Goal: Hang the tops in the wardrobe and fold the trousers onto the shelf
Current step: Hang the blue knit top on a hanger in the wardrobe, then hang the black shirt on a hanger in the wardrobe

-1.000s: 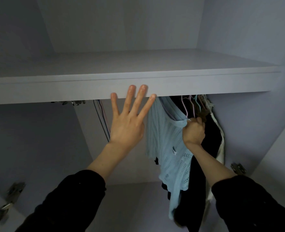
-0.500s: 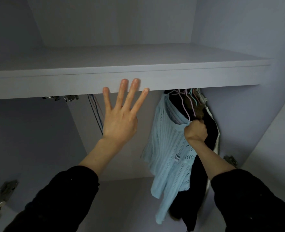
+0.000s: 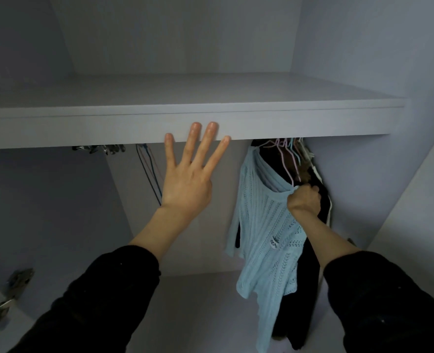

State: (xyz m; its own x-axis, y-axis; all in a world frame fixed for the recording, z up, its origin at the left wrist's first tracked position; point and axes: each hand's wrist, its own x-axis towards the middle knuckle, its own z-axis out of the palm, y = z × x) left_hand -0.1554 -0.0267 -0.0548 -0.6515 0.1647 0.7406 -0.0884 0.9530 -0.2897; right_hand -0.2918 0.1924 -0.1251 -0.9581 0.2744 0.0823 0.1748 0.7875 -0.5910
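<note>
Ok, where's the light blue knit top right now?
In the head view, the light blue knit top hangs right of centre under the shelf, in front of dark clothes, gripped at its neckline by the right hand.

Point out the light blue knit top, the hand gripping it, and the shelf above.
light blue knit top (image 3: 264, 220): head view, front panel.
right hand (image 3: 303, 200): head view, back of the fist.
shelf (image 3: 312, 123): head view, front edge.

The shelf (image 3: 287, 123) spans the wardrobe above the hanging space. Below it at right, the knit top (image 3: 261, 225) hangs in front of dark garments (image 3: 302, 289), hangers (image 3: 287, 154) above. Cords (image 3: 147, 171) hang left of them, a hinge (image 3: 17, 281) far left.
</note>
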